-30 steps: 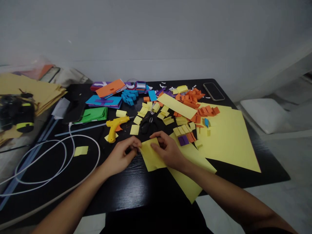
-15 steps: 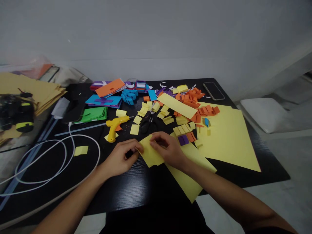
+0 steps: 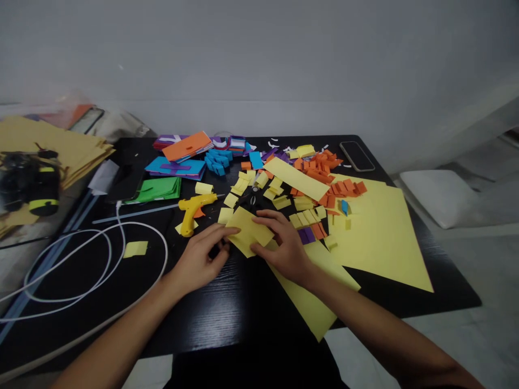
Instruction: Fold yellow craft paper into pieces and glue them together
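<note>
A small piece of yellow paper is between my two hands, raised slightly off the black table. My left hand pinches its left corner, the forefinger lying over the edge. On the opposite side, my right hand grips the paper between thumb and fingers. Beneath my right hand and wrist lies a larger yellow sheet. Black-handled scissors rest just beyond the held piece, partly covered by it. To the left is a yellow glue gun, its nozzle pointing right.
Folded yellow and orange paper pieces are scattered behind my hands. A big yellow sheet and a phone lie to the right. Green paper and blue paper are stacked at the back left. A white cable loops across the left.
The yellow piece has turned and moved away from me, now lying more squarely between my hands. My right hand's fingers have opened wider along its right side.
</note>
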A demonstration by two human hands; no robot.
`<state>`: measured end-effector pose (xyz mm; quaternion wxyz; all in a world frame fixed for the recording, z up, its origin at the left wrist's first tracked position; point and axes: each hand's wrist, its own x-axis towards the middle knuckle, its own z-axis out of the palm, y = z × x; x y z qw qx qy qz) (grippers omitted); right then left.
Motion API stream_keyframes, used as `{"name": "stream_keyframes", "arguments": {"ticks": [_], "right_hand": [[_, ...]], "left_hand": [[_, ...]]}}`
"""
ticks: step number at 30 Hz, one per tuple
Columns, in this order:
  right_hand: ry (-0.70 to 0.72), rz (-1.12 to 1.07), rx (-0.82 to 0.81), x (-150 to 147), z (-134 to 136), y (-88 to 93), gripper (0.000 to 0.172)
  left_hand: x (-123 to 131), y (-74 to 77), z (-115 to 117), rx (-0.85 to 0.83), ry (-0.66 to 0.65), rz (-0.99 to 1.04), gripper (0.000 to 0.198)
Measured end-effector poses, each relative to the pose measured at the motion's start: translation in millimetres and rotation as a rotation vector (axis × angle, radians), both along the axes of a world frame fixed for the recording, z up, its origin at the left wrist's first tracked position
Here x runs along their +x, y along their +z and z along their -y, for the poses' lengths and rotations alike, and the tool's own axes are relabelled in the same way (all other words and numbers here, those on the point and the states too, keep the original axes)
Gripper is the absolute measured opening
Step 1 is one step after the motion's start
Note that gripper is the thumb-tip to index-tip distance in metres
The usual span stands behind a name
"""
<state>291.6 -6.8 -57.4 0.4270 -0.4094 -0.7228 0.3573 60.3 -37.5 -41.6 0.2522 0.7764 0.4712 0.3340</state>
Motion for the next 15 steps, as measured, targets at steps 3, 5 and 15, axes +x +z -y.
{"name": "stream_keyframes", "arguments": {"ticks": [3,5,15], "right_hand": [[-0.013,0.023,0.094,-1,1,1.0,0.047],[-0.029,0.046,0.172,-1,2,1.8,0.041],[-0.020,0.068,0.275,1,3,13.6,0.007]], "left_hand": [[2,-1.6,0,-0.011,0.004,0.016,0.031],[2,-2.6,0,-0.020,0.013,0.021,0.027],[-3,8.4,0,-0.196,-0.061,0.172,0.033]]}}
